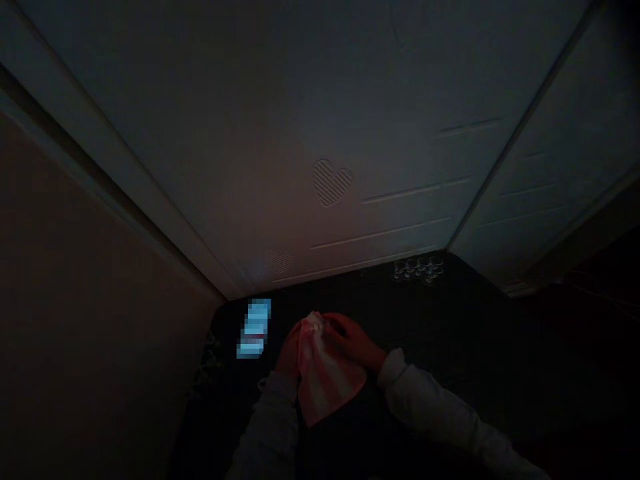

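Grasping striped cloth (327, 383) with left hand (287, 355) and right hand (359, 341); could misjudge slack below grip, from dim light.

Looks like thin, creased cloth in the striped piece (327, 383), matt fabric in the 2 sleeves (435, 403), clear glossy glass or plastic in the small cups (421, 267), smooth on the pale panel (250, 133), ridged on its 2 hearts (331, 185), dull on the table (450, 333).
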